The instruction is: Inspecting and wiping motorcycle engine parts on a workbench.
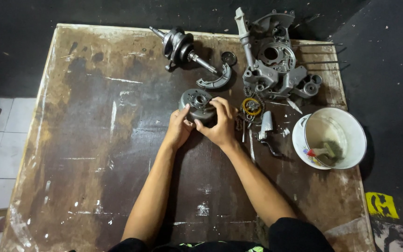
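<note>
A round grey metal rotor (196,101) rests on the worn brown wooden table (94,140) near its middle. My left hand (179,128) grips its near left rim with fingers curled on it. My right hand (220,122) holds its right side, fingers wrapped over the top edge. Both forearms reach in from the near edge.
A crankshaft (179,46) lies at the back. A curved brake shoe (216,80) and small disc (229,58) sit beside it. A grey engine case (272,60) is at back right, with a yellow sprocket and chain (251,106). A white bucket (336,137) holding a brush stands at right.
</note>
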